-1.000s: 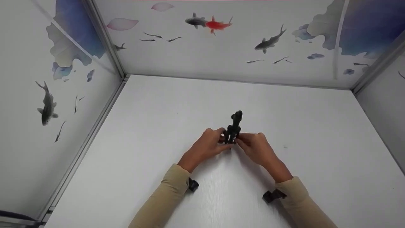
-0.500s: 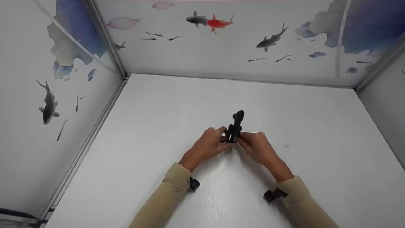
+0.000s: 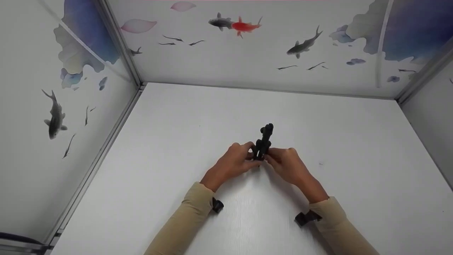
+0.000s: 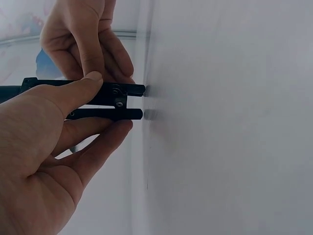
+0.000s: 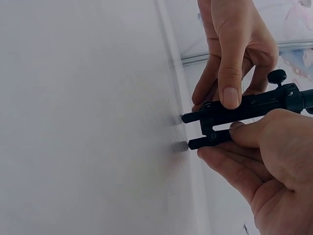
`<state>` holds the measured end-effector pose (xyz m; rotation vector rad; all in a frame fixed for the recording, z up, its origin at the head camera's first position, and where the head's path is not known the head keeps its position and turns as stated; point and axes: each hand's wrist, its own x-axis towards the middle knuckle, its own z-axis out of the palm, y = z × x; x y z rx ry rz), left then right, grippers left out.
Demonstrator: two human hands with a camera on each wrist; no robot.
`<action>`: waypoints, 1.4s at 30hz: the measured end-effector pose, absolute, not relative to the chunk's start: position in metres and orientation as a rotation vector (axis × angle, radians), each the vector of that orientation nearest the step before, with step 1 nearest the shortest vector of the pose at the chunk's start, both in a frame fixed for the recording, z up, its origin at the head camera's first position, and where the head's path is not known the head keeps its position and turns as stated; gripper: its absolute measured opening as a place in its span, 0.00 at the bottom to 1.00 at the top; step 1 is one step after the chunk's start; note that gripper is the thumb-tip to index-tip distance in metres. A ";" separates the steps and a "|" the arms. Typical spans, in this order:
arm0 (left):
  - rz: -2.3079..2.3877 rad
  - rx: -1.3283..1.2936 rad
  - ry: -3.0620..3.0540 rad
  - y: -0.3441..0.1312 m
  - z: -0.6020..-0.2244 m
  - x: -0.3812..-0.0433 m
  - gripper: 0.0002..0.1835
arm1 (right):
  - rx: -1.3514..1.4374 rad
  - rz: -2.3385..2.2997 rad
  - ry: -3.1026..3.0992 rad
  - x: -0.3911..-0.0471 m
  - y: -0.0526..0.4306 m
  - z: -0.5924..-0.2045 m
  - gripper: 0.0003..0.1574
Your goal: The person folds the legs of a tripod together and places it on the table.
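Note:
A small black tripod (image 3: 263, 141) stands upright between both hands in the head view, its legs downward. My left hand (image 3: 231, 163) grips it low on the left, thumb on one leg and fingers behind, as the left wrist view shows. From the other side my right hand (image 3: 287, 165) pinches a leg (image 5: 220, 138) between thumb and fingers. The feet (image 4: 139, 114) are right at the white tabletop, where their reflections show. A round knob (image 5: 277, 76) sticks out near the upper part of the tripod in the right wrist view.
The white table (image 3: 184, 117) reaches back to a panel (image 3: 247, 63) printed with fish and petals. Side panels (image 3: 32, 152) with metal framing enclose it. Black wrist cameras (image 3: 217, 205) sit at both sleeve cuffs. A dark object (image 3: 19, 239) lies at the lower left edge.
The tripod's lower legs look slightly closer together than a second ago. Both hands keep their hold in nearly the same place, and the head view has shifted a little.

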<state>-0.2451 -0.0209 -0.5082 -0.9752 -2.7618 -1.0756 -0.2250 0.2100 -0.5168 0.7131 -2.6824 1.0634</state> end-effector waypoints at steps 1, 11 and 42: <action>-1.079 -0.974 -2.765 -0.021 -0.508 -0.245 0.19 | 0.714 1.063 -2.682 -0.225 0.210 -0.517 0.12; -1.094 -0.959 -2.767 -0.020 -0.509 -0.245 0.19 | 0.764 1.091 -2.678 -0.228 0.212 -0.519 0.15; -1.387 -0.921 -2.730 -0.019 -0.512 -0.247 0.19 | 0.855 1.326 -2.851 -0.228 0.215 -0.506 0.25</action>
